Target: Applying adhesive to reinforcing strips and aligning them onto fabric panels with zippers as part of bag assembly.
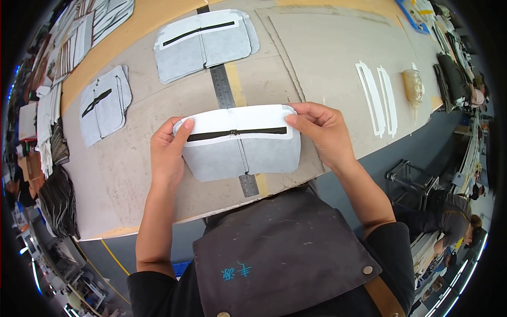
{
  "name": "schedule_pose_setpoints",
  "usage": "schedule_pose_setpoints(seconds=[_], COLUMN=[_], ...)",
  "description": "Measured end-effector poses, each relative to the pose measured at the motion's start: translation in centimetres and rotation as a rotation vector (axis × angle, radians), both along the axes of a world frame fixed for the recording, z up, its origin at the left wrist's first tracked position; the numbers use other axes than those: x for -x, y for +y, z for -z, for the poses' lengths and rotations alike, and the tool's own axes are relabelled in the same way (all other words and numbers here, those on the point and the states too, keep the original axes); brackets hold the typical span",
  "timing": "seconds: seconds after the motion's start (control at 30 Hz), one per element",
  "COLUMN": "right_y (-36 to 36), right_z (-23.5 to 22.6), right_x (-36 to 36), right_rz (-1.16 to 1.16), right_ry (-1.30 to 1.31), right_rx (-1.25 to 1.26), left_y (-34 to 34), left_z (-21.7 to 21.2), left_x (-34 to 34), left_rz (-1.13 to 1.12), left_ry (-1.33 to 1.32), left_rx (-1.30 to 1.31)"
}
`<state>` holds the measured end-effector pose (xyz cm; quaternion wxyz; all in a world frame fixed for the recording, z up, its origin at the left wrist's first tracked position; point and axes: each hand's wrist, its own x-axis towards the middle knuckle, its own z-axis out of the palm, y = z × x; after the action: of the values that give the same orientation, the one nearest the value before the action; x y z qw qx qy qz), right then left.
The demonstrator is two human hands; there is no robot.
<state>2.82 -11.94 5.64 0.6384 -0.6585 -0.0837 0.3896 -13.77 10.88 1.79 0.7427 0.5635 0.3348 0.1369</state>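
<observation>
Grey fabric panel (240, 150) with a black zipper (236, 133) set in a white band is what we hold up just above the worktable (327, 58), close to our apron (280, 259). It looks light and limp, a thin felt-like sheet that would sag if taken at one end only, so we judge the two upper corners beside the zipper ends the best places to take hold. Our left hand (168, 153) has its fingers closed on the panel's left edge, thumb lying across the white band. Our right hand (322, 129) pinches the upper right corner, fingers together over the front.

The panel is a rounded rectangle, white along the top, pale grey below, with a seam running down its middle. Behind it a steel ruler (224, 87) lies along the table. Farther back rests a similar finished panel (203, 45), and another (103, 103) lies to the left. Two white frame-shaped cutouts (377, 100) lie to the right, next to a yellowish glue bottle (413, 87).
</observation>
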Motion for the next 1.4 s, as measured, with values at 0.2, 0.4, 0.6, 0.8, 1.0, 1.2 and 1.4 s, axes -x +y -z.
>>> schedule_pose_setpoints(seconds=[0.2,0.4,0.6,0.8,1.0,1.2,1.4], right_y=[-0.3,-0.1,-0.9,-0.6,-0.4,-0.7,-1.8], right_z=[0.0,0.4,1.8,2.7,2.5,1.3,0.6], right_x=[0.3,0.6,0.1,-0.4,-0.6,-0.8,-1.2], right_rz=[0.006,0.029,0.018,0.081,0.090,0.098,-0.067], right_ry=[-0.041,-0.031,-0.171,-0.209,-0.204,-0.162,-0.574], right_rx=[0.025,-0.028,-0.013,0.049,0.054,-0.004,-0.242], left_y=[-0.1,-0.3,-0.8,-0.6,-0.6,-0.6,0.6], left_z=[0.0,-0.2,-1.0,-1.7,-1.6,-3.1,-2.8], left_x=[-0.1,0.1,-0.1,0.6,0.8,1.3,1.9], left_rz=[-0.022,-0.038,-0.008,0.002,-0.014,0.024,0.113], left_ry=[0.035,0.041,0.084,0.105,0.086,0.075,-0.329], left_rx=[-0.013,-0.031,-0.016,-0.033,-0.014,-0.193,-0.838])
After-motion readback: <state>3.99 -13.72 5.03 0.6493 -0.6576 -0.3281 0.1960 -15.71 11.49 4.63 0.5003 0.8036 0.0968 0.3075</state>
